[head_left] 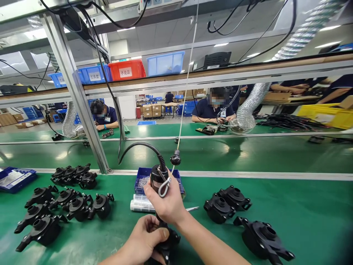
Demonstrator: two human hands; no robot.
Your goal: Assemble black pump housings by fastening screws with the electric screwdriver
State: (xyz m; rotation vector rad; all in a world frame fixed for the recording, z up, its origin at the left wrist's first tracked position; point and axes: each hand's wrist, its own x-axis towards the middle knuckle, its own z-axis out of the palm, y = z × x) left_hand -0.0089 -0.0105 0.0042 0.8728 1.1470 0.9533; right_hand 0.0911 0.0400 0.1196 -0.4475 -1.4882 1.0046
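Observation:
My right hand (pixel 169 198) is wrapped round a black electric screwdriver (pixel 157 176), which stands upright with its cable at the top and a metal hook loop hanging by it. Below it, my left hand (pixel 146 237) grips a black plastic housing (pixel 169 239) on the green bench, thumb across its top. The screwdriver's lower end meets the housing, but the tip itself is hidden by my hands. Just behind stands a blue tray (pixel 143 173) of small metal screws, partly covered by my right hand. A clear plastic-looking roll (pixel 140 204) lies in front of the tray.
Several similar black housings (pixel 78 206) stand at the left; three more (pixel 260 235) are at the right. A pointed metal tool (pixel 192 208) lies beside my right wrist. A balancer cord (pixel 187 84) hangs overhead. A metal post (pixel 74 88) rises at left. Co-workers sit across the bench.

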